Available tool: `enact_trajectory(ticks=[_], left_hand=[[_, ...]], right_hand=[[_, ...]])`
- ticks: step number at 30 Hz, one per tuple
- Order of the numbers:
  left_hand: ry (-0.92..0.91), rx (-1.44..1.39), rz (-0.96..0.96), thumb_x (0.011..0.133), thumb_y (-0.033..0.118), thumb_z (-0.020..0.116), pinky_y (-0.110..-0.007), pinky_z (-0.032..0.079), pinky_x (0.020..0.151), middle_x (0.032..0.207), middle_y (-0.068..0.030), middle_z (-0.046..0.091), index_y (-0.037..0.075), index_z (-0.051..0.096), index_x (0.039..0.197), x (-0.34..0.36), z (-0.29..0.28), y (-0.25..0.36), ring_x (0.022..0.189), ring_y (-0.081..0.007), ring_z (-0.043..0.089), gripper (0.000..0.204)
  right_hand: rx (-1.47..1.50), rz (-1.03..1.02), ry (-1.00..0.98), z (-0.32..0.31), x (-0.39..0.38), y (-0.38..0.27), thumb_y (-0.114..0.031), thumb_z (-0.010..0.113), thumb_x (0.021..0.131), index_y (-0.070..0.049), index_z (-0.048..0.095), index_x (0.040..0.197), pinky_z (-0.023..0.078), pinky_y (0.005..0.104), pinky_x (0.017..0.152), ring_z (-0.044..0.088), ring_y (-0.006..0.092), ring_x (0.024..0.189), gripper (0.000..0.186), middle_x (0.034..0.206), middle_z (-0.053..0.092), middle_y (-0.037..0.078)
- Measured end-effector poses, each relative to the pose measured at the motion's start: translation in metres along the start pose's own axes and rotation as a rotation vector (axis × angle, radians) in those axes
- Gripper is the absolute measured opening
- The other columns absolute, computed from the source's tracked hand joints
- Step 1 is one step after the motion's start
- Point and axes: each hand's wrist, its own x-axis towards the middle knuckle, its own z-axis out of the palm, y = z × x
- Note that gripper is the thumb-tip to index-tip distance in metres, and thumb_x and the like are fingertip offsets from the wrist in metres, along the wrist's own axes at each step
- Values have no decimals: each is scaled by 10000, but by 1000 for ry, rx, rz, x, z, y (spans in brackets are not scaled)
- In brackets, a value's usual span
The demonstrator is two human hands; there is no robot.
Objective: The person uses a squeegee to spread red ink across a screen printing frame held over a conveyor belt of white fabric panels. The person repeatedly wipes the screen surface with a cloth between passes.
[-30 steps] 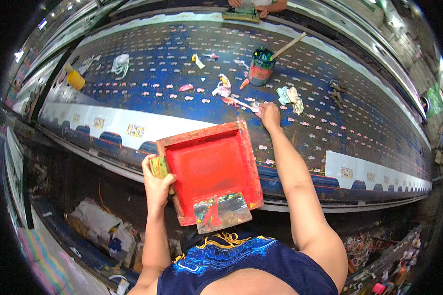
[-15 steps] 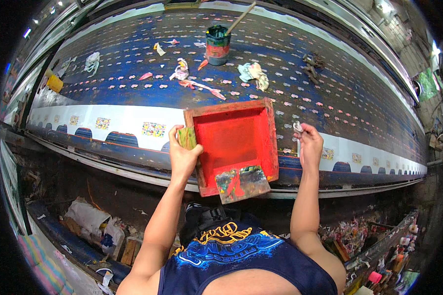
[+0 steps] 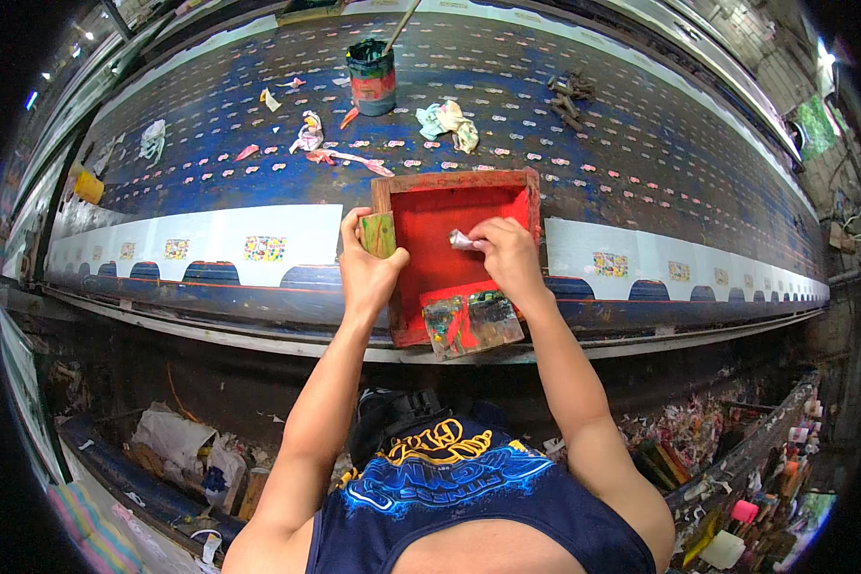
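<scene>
A square wooden screen-printing frame (image 3: 457, 180) with a red inner face is held tilted over the near edge of the long table. My left hand (image 3: 367, 273) is closed around its left side, by a yellow-green block (image 3: 378, 235). Inside the frame, my right hand (image 3: 509, 256) pinches a small crumpled white scrap (image 3: 462, 239), cloth or paper, at or just above the red surface; contact cannot be made out. A flat paint-smeared piece (image 3: 472, 325) lies across the frame's lower edge, partly behind my right wrist.
The long printing table (image 3: 258, 115) carries rows of small prints. On it stand a paint can (image 3: 371, 81) with a stick, crumpled rags (image 3: 448, 126), dark short pieces (image 3: 571, 96) and a yellow container (image 3: 88, 187). White printed strips (image 3: 210, 251) line the near edge. Scraps (image 3: 703, 435) fill a trough below.
My right hand has moved left from beside the frame to inside it, with the white scrap. The frame has shifted slightly and straightened a little, still in my left hand. The view has turned slightly.
</scene>
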Motion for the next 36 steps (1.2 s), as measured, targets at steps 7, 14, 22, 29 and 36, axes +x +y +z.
enact_trajectory(ticks=[7,14,22,29,36], left_hand=[[26,-14,28,712,66,768,-363,559,877,1056,-123,693,110,450,1388,2,8,-10,919,-222,690,749],[13,-24,34,704,22,759,-359,532,924,1143,-123,618,98,456,1390,3,11,-12,1032,-229,631,754],[23,10,32,714,42,762,-372,525,942,1171,-128,604,93,441,1406,6,14,-29,1036,-243,625,765],[-22,-8,-61,716,60,766,-392,523,958,1172,-160,627,101,422,1424,12,13,-42,1054,-272,642,788],[-149,168,-107,729,128,780,-450,537,949,1175,-238,680,123,400,1446,47,3,-56,1056,-382,689,812]], right_hand=[[-290,-31,-53,31,7,17,30,664,838,-11,700,897,561,486,841,668,359,956,81,1016,639,159],[-327,29,-21,46,-3,-1,-42,653,894,32,699,967,563,499,883,645,400,1018,114,1102,604,215],[-291,99,-1,53,5,3,-21,616,918,37,681,943,559,504,853,615,400,1051,90,1122,577,206],[-376,107,-52,66,10,25,12,636,863,27,684,900,561,513,825,644,415,949,62,1046,593,208],[-285,-100,-371,69,18,55,20,660,792,24,705,843,571,486,854,656,377,976,68,987,620,207]])
